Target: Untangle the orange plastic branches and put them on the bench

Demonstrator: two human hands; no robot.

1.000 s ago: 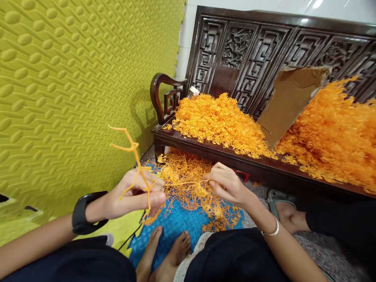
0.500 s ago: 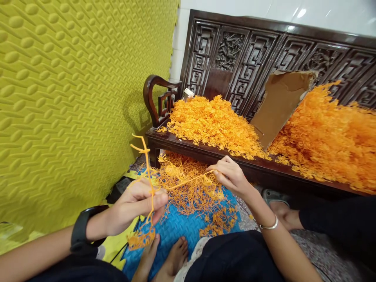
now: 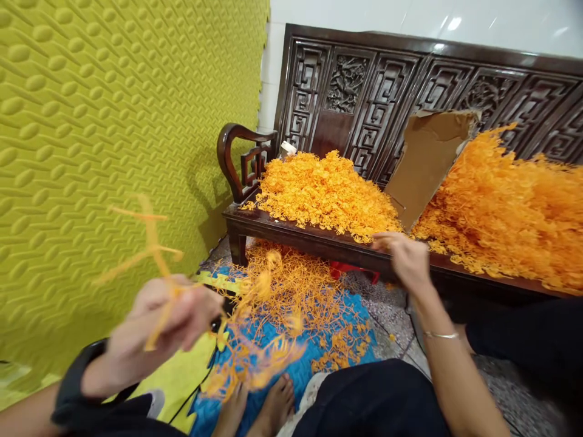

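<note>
My left hand [image 3: 159, 321], smeared by motion, is closed round a thin branched orange plastic stem [image 3: 150, 243] that sticks up in front of the yellow wall. A blurred orange cluster [image 3: 255, 364] hangs below that hand. My right hand [image 3: 407, 258] is stretched out to the front edge of the wooden bench [image 3: 310, 240], touching the rim of the orange pile [image 3: 323, 188] heaped on the seat. Its fingers are blurred and turned away from me. A loose tangle of orange stems [image 3: 291, 291] lies on the floor between my hands.
A larger orange heap [image 3: 510, 200] fills the bench's right side, parted from the left pile by a leaning cardboard sheet [image 3: 428, 158]. Yellow foam panels [image 3: 113, 121] wall the left. A blue mat [image 3: 314, 370] lies under my bare feet [image 3: 268, 406]. Another dark-clothed leg [image 3: 523, 340] sits at the right.
My right hand let go of the stem and moved up and right to the bench's pile. My left hand swung left and down with the branched stem.
</note>
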